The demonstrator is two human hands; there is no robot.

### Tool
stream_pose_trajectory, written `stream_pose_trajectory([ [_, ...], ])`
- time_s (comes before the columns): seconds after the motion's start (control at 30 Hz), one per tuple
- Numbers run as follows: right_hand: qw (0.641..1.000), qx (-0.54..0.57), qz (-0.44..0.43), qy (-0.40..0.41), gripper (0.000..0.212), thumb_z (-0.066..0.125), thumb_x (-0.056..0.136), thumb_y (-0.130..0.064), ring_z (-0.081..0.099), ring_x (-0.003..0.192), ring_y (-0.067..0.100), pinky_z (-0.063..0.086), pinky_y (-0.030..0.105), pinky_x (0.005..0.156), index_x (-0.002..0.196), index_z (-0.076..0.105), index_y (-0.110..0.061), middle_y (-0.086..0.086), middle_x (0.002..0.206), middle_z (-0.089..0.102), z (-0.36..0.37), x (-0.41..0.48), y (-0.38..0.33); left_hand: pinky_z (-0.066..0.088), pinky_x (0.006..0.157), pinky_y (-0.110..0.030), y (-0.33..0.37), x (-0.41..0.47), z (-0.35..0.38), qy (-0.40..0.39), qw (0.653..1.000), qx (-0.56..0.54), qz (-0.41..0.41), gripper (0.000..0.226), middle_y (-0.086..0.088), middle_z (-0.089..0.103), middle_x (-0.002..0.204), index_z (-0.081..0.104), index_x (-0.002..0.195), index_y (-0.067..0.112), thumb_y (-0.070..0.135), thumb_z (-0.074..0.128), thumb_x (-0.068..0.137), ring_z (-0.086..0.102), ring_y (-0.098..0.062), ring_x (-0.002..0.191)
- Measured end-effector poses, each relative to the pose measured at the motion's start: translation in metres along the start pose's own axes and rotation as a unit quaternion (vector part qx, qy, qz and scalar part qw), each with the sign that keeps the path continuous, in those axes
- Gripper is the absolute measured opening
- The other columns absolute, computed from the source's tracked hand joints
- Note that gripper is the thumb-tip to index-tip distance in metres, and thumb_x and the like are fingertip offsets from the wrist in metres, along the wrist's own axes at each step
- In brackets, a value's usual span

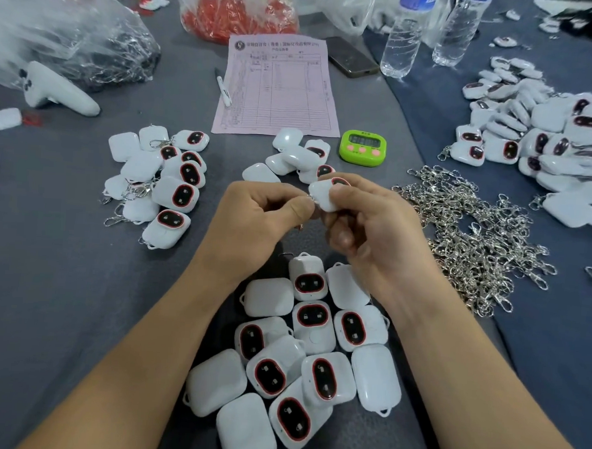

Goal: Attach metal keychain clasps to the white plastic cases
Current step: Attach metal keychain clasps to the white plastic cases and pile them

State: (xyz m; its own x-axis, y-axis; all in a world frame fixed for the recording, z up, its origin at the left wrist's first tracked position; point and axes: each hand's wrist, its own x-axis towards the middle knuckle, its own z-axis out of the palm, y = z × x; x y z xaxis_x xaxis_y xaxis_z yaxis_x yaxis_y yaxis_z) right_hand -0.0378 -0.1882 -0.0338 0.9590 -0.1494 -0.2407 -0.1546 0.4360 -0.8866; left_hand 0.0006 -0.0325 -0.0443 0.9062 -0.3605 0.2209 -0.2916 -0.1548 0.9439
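My right hand (pixel 366 224) grips a white plastic case (pixel 325 195) above the middle of the table. My left hand (pixel 253 218) pinches a small metal clasp (pixel 308 199) right at the case's corner; most of the clasp is hidden by my fingers. A heap of loose silver clasps (pixel 472 233) lies to the right. Several white cases without clasps (pixel 301 351) lie between my forearms. To the left lies a cluster of cases with clasps (pixel 159 183) on them.
A green timer (pixel 362 148) and a pink form (pixel 278 86) with a pen (pixel 223 88) lie beyond my hands. A few cases (pixel 294 155) sit just behind them. A big pile of cases (pixel 546 134), two water bottles (pixel 402 34), a phone (pixel 351 57) and plastic bags (pixel 240 8) ring the grey table.
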Motion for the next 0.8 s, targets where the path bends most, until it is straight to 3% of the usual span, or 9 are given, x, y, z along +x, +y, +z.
stream_pose_trajectory([
  [0.1,1.000,0.012,0.008,-0.007,0.014,0.055,0.095,-0.001,0.036,0.037,0.011,0.021,0.020,0.042,0.101,0.066,-0.005,0.007,0.058,0.057,0.003,-0.001,0.000,0.050,0.067,-0.044,0.000,0.000,0.002,0.011,1.000,0.006,0.004,0.017,-0.015,0.071,0.075,0.078,0.076,0.016,0.026,0.068,0.086,0.061,-0.037,0.074],
  [0.23,0.991,-0.090,-0.093,0.040,0.014,0.062,0.091,0.001,0.041,0.041,0.011,0.029,0.021,0.041,0.101,0.070,-0.007,0.003,0.059,0.059,0.001,-0.002,0.004,0.045,0.062,-0.039,-0.003,-0.002,-0.001,0.022,0.987,0.143,0.068,0.018,-0.007,0.064,0.067,0.076,0.073,0.008,0.021,0.074,0.086,0.055,-0.024,0.064],
  [0.3,0.916,-0.305,-0.252,0.072,0.020,0.070,0.088,-0.007,0.049,0.048,0.005,0.039,0.018,0.050,0.102,0.071,-0.020,-0.011,0.063,0.062,0.002,-0.006,0.012,0.035,0.064,-0.033,-0.004,-0.002,-0.001,0.009,0.938,0.315,0.146,0.015,-0.004,0.059,0.064,0.074,0.071,0.006,0.011,0.076,0.085,0.046,-0.020,0.061],
  [0.37,0.844,-0.419,-0.328,0.067,0.027,0.072,0.086,-0.013,0.057,0.057,0.004,0.038,0.009,0.058,0.106,0.070,-0.031,-0.018,0.065,0.060,0.004,-0.010,0.019,0.025,0.068,-0.029,-0.007,-0.002,-0.001,0.015,0.890,0.413,0.193,0.014,-0.004,0.057,0.062,0.073,0.069,0.007,0.007,0.075,0.082,0.039,-0.017,0.062],
  [0.43,0.870,-0.385,-0.300,0.075,0.025,0.072,0.086,-0.014,0.056,0.055,0.005,0.040,0.011,0.057,0.105,0.070,-0.031,-0.016,0.064,0.062,0.003,-0.007,0.019,0.027,0.068,-0.030,-0.009,-0.003,0.002,0.030,0.891,0.411,0.188,0.016,-0.003,0.059,0.063,0.073,0.070,0.009,0.013,0.071,0.086,0.042,-0.018,0.061],
  [0.5,0.935,-0.273,-0.212,0.082,0.020,0.068,0.088,-0.009,0.050,0.048,0.011,0.040,0.023,0.048,0.104,0.071,-0.022,-0.007,0.060,0.062,0.001,-0.001,0.012,0.037,0.063,-0.029,-0.007,-0.004,0.005,0.039,0.943,0.312,0.110,0.019,0.001,0.061,0.062,0.075,0.072,0.016,0.023,0.070,0.089,0.050,-0.013,0.059],
  [0.57,0.983,-0.143,-0.097,0.061,0.021,0.060,0.094,-0.002,0.043,0.040,0.015,0.031,0.022,0.040,0.112,0.068,-0.009,0.005,0.058,0.058,0.000,0.002,0.007,0.041,0.055,-0.020,-0.005,-0.002,0.005,0.030,0.986,0.167,0.006,0.014,0.002,0.062,0.059,0.078,0.073,0.023,0.023,0.075,0.087,0.050,-0.004,0.055],
  [0.7,0.999,0.015,0.021,0.022,0.025,0.055,0.098,-0.003,0.036,0.038,0.012,0.023,0.019,0.040,0.121,0.064,0.001,0.008,0.057,0.053,-0.003,0.003,0.001,0.042,0.057,-0.017,0.000,0.003,0.001,-0.018,0.996,-0.020,-0.082,0.017,-0.001,0.062,0.060,0.082,0.078,0.021,0.015,0.073,0.090,0.049,-0.007,0.057],
  [0.8,0.999,0.017,0.005,0.035,0.023,0.057,0.097,-0.001,0.036,0.039,0.012,0.023,0.019,0.041,0.118,0.066,-0.001,0.007,0.057,0.053,0.000,0.003,0.002,0.041,0.056,-0.016,0.001,0.001,0.001,0.011,0.997,0.006,-0.071,0.018,0.007,0.062,0.057,0.081,0.073,0.023,0.015,0.074,0.088,0.049,-0.004,0.054],
])
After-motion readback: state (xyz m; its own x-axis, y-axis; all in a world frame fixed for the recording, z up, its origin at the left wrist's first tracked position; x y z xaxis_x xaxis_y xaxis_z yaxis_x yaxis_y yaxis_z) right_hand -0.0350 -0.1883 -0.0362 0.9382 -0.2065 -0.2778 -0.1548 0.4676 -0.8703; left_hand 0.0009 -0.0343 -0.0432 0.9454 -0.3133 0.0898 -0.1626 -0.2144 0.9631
